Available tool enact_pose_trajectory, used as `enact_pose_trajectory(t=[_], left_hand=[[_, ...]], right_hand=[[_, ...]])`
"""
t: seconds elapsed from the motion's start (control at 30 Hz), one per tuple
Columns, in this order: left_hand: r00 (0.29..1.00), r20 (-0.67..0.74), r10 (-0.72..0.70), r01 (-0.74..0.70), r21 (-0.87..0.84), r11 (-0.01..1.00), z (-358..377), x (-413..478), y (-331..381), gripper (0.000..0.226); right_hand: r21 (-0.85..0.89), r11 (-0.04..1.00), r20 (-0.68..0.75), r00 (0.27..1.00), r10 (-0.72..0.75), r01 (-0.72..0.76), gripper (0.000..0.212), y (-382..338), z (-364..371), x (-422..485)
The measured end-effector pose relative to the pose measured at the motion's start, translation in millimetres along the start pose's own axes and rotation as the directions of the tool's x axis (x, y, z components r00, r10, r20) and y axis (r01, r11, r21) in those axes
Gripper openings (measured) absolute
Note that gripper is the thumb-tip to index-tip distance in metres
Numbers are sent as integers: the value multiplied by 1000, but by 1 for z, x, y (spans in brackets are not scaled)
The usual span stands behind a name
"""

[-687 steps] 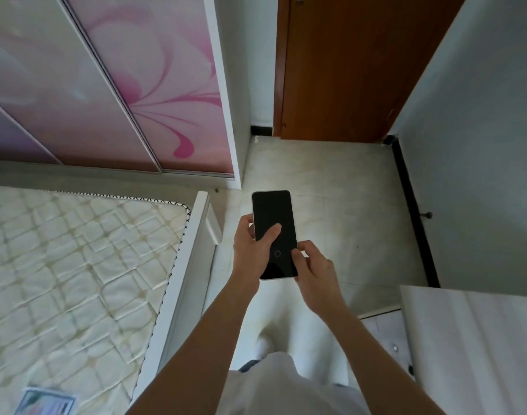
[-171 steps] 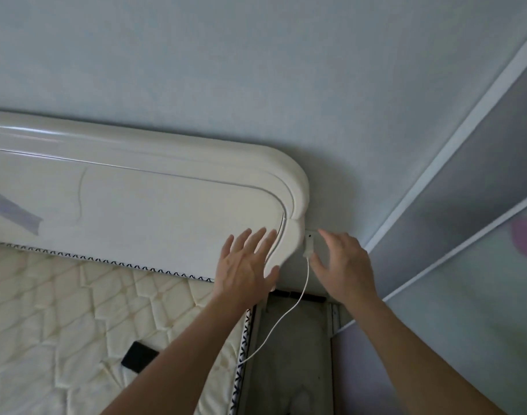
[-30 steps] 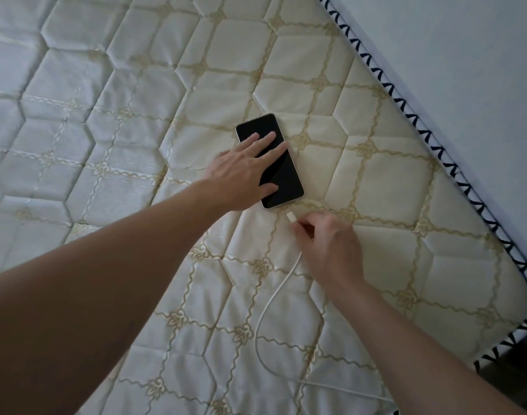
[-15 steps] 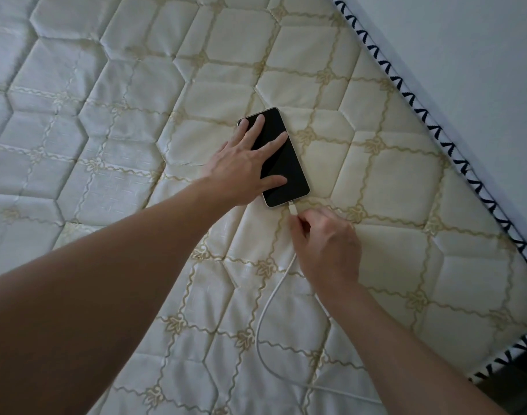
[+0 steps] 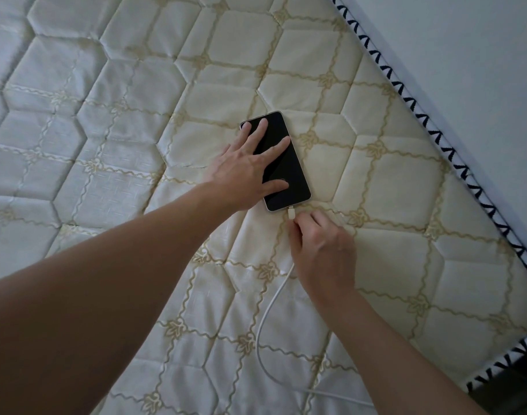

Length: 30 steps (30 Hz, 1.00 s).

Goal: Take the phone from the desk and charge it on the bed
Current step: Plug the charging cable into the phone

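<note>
A black phone [image 5: 289, 172] with a dark screen lies face up on the quilted cream mattress [image 5: 130, 121]. My left hand [image 5: 247, 172] lies flat on the phone, fingers spread across its screen, pressing it down. My right hand [image 5: 322, 250] pinches the plug end of a white charging cable [image 5: 266, 319]. The white plug touches the phone's near bottom edge. From my right hand the cable loops down across the mattress and off to the lower right.
The mattress edge with black zigzag trim [image 5: 453, 163] runs diagonally at the right, against a pale blue wall [image 5: 471, 55]. A dark gap [image 5: 513, 387] shows beyond the mattress corner at the lower right.
My right hand has brought the cable plug up to the phone's bottom edge, where it now touches. My left hand slid further up the screen and holds the phone steady.
</note>
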<state>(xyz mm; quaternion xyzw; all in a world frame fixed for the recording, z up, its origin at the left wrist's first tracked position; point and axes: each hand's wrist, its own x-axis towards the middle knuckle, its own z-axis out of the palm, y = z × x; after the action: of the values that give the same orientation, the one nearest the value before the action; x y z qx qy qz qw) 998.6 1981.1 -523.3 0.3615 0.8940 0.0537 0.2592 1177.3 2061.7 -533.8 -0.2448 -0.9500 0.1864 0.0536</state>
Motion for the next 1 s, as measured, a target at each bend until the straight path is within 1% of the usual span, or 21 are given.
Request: enact_pose_trajectory(t=[0.2,0.47,0.6,0.73,0.87,1.0], left_hand=[[999,-1,34,-34,30,999,2,2,-4,80],[999,3,33,-33,26,999,3,0,-2,78],[999,2,34,-35,17,999,4,0,0,78],[999,16,43,-43,8,999,1,1,-1,79],[996,20,82,-82,18,996,-1,5,-3,81],[991,39,124,-126,34,991,-3,11,-6,82]], right_hand=[[14,999,49,998,-44,44,18,12,-1,4],[-97,990,4,995,-100,100,19,7,6,6],[-88,994,20,998,-63,65,19,1,9,10],[-74,994,16,997,-78,79,18,1,7,9],[-102,990,-12,995,-98,96,21,-2,8,12],[-66,996,-13,998,-59,58,20,-8,10,13]])
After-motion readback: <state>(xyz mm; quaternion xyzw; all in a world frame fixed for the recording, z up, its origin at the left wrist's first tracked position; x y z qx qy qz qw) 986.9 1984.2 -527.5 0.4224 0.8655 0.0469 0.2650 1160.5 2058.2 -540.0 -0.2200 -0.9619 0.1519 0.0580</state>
